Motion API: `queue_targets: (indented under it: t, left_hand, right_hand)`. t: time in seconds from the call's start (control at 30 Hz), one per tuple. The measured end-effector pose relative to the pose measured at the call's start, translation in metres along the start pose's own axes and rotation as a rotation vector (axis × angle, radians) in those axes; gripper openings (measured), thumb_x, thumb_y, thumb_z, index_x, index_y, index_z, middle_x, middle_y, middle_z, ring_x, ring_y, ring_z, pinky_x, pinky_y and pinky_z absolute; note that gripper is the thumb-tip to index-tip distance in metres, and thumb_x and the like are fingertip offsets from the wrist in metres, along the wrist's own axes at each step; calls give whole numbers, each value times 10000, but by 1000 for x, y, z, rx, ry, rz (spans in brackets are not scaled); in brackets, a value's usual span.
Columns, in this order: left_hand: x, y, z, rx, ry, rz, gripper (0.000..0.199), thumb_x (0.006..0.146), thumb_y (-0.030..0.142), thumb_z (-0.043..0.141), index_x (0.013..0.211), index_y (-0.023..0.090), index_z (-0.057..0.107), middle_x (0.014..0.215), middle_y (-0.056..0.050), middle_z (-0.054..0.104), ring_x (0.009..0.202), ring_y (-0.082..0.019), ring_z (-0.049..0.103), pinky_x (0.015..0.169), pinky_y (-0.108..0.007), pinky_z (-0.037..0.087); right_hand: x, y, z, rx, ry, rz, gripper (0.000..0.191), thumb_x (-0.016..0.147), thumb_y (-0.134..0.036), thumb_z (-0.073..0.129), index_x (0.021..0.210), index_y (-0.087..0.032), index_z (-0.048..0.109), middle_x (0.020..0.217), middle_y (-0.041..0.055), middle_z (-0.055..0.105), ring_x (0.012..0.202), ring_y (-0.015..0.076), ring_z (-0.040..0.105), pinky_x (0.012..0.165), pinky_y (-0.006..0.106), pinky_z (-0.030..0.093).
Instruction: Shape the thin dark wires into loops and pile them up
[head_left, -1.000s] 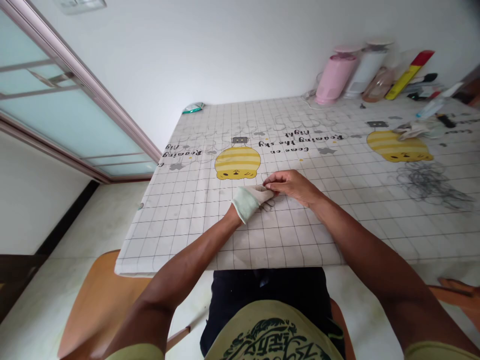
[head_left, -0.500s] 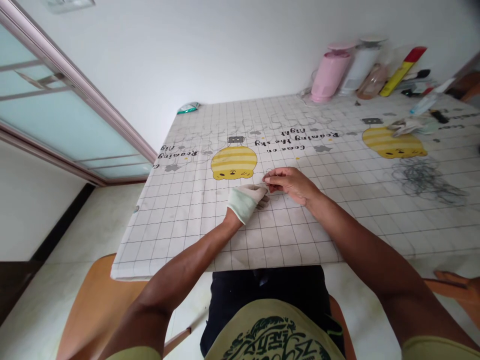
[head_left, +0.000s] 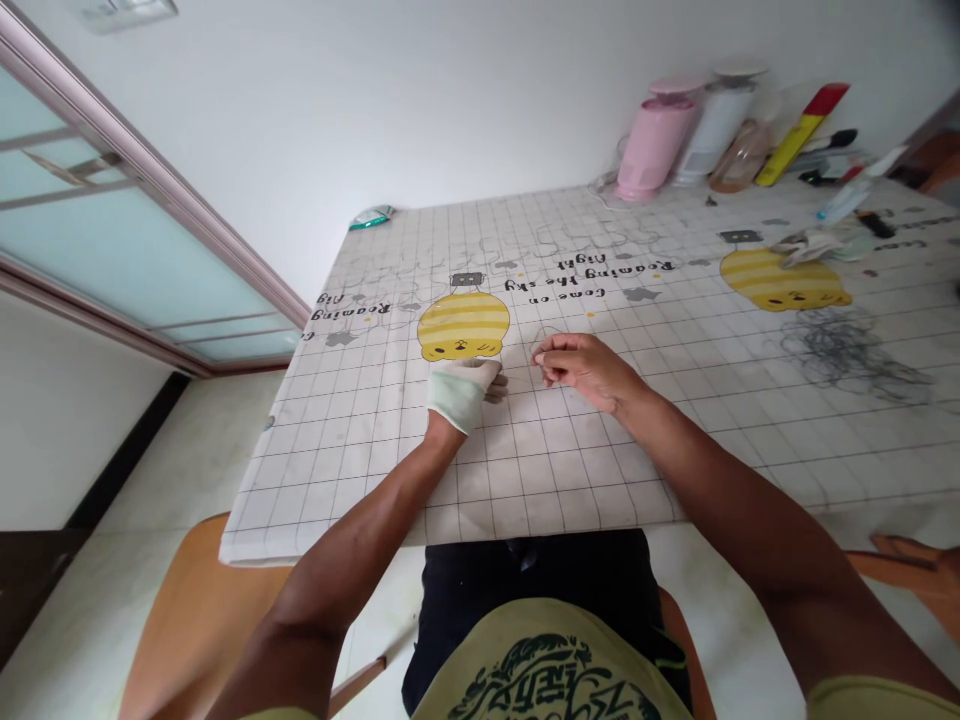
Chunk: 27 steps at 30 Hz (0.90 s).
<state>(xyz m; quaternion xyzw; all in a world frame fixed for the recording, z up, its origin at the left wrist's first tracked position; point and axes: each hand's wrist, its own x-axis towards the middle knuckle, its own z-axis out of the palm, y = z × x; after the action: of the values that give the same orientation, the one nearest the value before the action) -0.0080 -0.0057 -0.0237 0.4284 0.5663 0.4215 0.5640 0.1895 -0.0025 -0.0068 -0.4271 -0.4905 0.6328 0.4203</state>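
Note:
My left hand [head_left: 466, 391], in a pale glove, is closed over the checked tablecloth [head_left: 525, 470], just below a printed yellow bear. To its right my bare right hand [head_left: 581, 368] has its thumb and forefinger pinched together. A faint thin strand [head_left: 551, 331] shows by the right fingertips; what either hand grips is too small to make out. Thin, wavy strands lie across the cloth beyond the hands. A tangled heap of dark thin strands [head_left: 847, 355] rests farther to the right.
Along the wall stand a pink cylinder [head_left: 654, 145], a white cylinder [head_left: 716, 130], a bottle [head_left: 741, 158] and a yellow-red box [head_left: 799, 140]. A crumpled glove [head_left: 814, 248] lies at the right. A small green packet [head_left: 371, 217] sits at the far left corner.
My left hand has moved left, away from my right hand, and a gap now separates them. The right hand has barely moved and stays pinched.

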Motion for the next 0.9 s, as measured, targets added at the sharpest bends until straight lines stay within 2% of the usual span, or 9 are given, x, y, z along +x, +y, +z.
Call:
queue_targets:
  t: [0.27, 0.43, 0.5, 0.6, 0.73, 0.9]
  left_hand:
    - [-5, 7, 0, 93, -4, 59, 177, 812, 300, 702, 725, 148, 727, 736, -102, 738, 588, -168, 652, 568, -292, 549]
    - [-9, 11, 0, 185, -83, 68, 170, 833, 303, 695, 750, 164, 747, 749, -90, 746, 612, -172, 668, 582, -282, 539]
    - [-9, 14, 0, 250, -107, 96, 183, 859, 310, 667, 775, 173, 756, 790, -82, 759, 651, -177, 688, 618, -280, 545]
    - [-10, 21, 0, 301, -90, 195, 203, 892, 343, 651, 916, 192, 785, 875, -53, 772, 760, -184, 719, 706, -267, 552]
    - [-11, 25, 1, 211, -84, 210, 277, 904, 347, 675, 1110, 191, 774, 938, -49, 780, 812, -175, 715, 763, -260, 551]
    - [-15, 26, 2, 186, -152, 177, 215, 910, 293, 683, 1053, 178, 794, 806, -26, 767, 729, -146, 691, 735, -246, 550]
  right_hand:
    - [4, 4, -13, 25, -1, -7, 135, 740, -302, 818, 757, -192, 741, 619, -3, 545, 583, 121, 453, 600, 290, 467]
    - [4, 7, -15, 36, -49, 40, 181, 731, -330, 849, 755, -193, 734, 615, -13, 508, 549, 110, 401, 543, 286, 444]
    - [3, 7, -14, 38, -68, 60, 186, 732, -332, 853, 745, -191, 731, 601, -19, 494, 536, 106, 384, 525, 284, 421]
    - [2, 7, -9, 29, -117, 77, 182, 735, -326, 852, 733, -194, 727, 554, -38, 448, 514, 102, 361, 510, 285, 394]
    - [-1, 8, 0, 3, -176, 98, 165, 719, -311, 850, 723, -199, 729, 554, -33, 482, 495, 93, 340, 493, 284, 368]
    - [-2, 10, 7, -23, -192, 128, 203, 683, -315, 875, 690, -205, 704, 515, -42, 459, 472, 88, 331, 457, 276, 326]
